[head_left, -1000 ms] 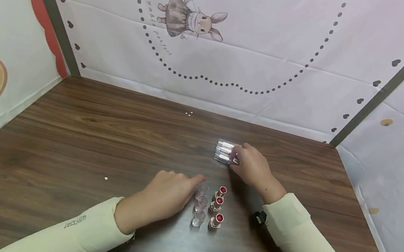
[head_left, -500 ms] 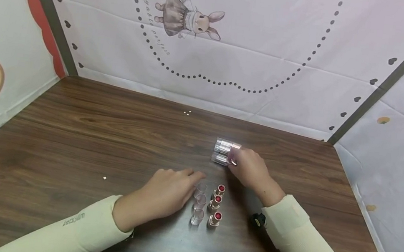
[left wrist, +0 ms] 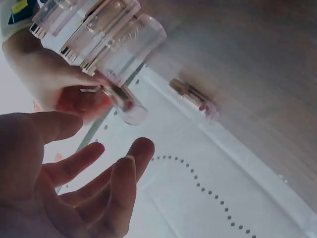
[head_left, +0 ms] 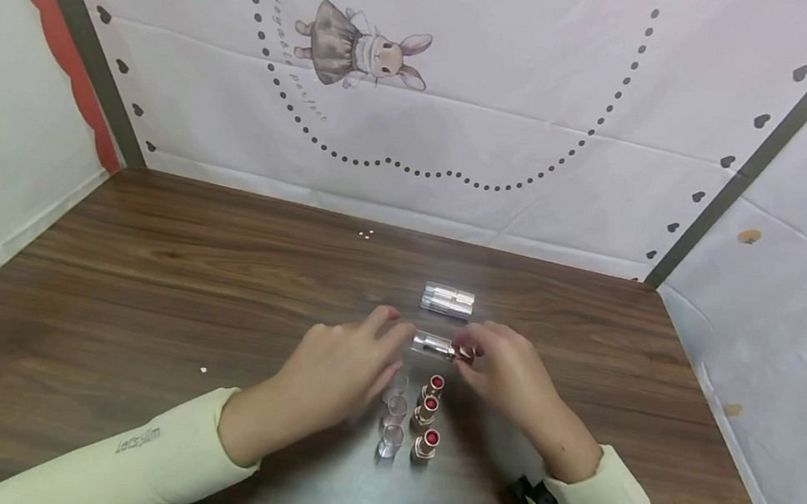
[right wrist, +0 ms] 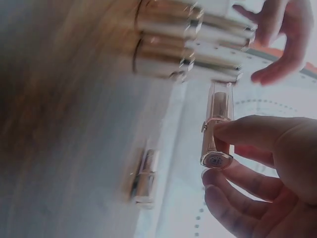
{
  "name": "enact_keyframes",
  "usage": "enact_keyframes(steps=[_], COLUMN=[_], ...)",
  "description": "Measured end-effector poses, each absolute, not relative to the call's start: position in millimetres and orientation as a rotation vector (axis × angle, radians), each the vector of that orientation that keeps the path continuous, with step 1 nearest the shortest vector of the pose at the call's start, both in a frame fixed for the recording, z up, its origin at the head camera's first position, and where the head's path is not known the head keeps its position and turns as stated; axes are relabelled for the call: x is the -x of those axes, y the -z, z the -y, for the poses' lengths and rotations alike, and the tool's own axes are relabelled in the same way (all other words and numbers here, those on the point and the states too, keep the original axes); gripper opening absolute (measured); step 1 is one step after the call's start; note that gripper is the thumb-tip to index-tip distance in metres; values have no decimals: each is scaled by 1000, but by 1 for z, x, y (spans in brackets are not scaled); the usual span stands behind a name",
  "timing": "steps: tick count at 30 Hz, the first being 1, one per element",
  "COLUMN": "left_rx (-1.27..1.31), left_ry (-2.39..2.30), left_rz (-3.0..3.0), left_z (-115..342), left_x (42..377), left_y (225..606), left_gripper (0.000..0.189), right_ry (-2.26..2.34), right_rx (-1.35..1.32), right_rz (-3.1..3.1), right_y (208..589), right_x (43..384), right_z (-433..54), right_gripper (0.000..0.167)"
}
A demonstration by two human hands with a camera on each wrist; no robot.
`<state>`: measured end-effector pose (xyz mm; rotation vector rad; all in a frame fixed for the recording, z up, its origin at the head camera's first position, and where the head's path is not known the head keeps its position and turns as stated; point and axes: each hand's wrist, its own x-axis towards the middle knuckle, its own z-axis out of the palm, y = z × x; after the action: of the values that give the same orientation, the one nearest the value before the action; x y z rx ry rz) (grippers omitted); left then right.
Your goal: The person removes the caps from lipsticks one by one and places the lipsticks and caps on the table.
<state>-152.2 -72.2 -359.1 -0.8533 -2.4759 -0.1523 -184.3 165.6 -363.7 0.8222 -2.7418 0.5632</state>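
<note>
My right hand [head_left: 519, 384] pinches a capped lipstick [head_left: 435, 345] by its rose-gold base; its clear cap points left. The right wrist view shows the thumb on the base of this lipstick [right wrist: 216, 134]. My left hand [head_left: 332, 369] is near the clear end, fingers spread and bent; in the left wrist view a gap separates the fingertips [left wrist: 143, 147] from the cap. Nearer to me stand several red lipsticks without caps [head_left: 426, 444], with a column of upright clear caps [head_left: 391, 440] to their left. The farthest cap is partly hidden by my left hand.
Beyond the held lipstick, two capped lipsticks [head_left: 448, 299] lie side by side on the dark wooden table [head_left: 221, 263]. Small white bits [head_left: 365, 234] lie near the back edge, another white bit [head_left: 203, 369] to the left. Printed cloth walls [head_left: 507, 88] enclose the back and sides.
My right hand has drawn one lipstick away from the lying group toward me. My left hand has moved forward and spread its fingers, leaving the farthest clear cap.
</note>
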Motion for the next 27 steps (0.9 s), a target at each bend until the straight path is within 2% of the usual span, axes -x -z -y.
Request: enact_keyframes(steps=[13,27], left_rx=[1007,1033], left_ry=[141,229], left_rz=[2421,2403], left_z=[65,65], left_x=[141,139], left_y=[354,356], left_gripper=[48,27], right_ry=[-566,-646], right_rx=[-917,-1015], right_rz=[2606,2523], right_y=[349,340], right_x=[143,130], right_z=[-168,-164], right_gripper=[27,28])
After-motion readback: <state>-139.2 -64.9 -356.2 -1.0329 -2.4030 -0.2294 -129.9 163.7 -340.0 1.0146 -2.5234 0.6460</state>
